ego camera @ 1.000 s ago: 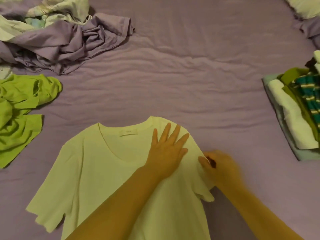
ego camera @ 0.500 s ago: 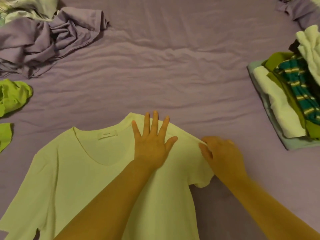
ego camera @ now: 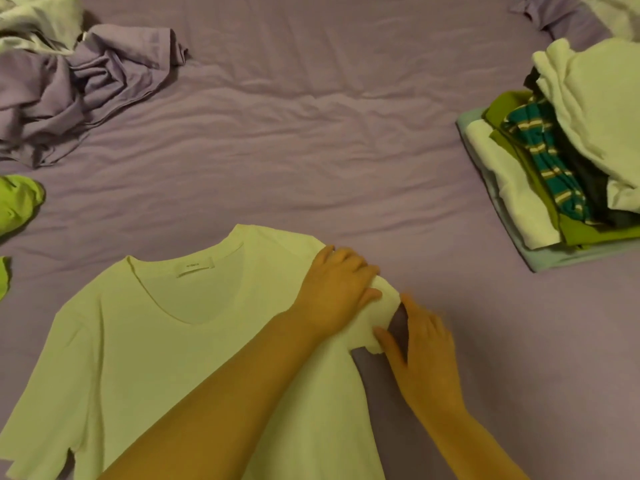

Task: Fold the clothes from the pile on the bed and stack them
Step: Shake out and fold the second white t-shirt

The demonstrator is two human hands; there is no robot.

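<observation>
A wrinkled lilac bed sheet [ego camera: 311, 140] fills the view. On it, near the bottom, a pale yellow-white short-sleeved T-shirt [ego camera: 166, 341] lies spread flat, neck label up; its hem is cut off by the lower edge. At the right edge a stack of folded clothes [ego camera: 540, 174] sits, partly out of frame; a crumpled pile of lilac and pale garments [ego camera: 76, 84] lies top left, also cropped, with a bright green garment [ego camera: 17, 202] just below it, mostly out of view. The left hand [ego camera: 332, 289] rests on the shirt's shoulder, fingers curled onto the bunched sleeve. The right hand [ego camera: 422, 348] touches the sleeve's edge, fingers straight and slightly blurred; whether it pinches cloth cannot be told.
</observation>
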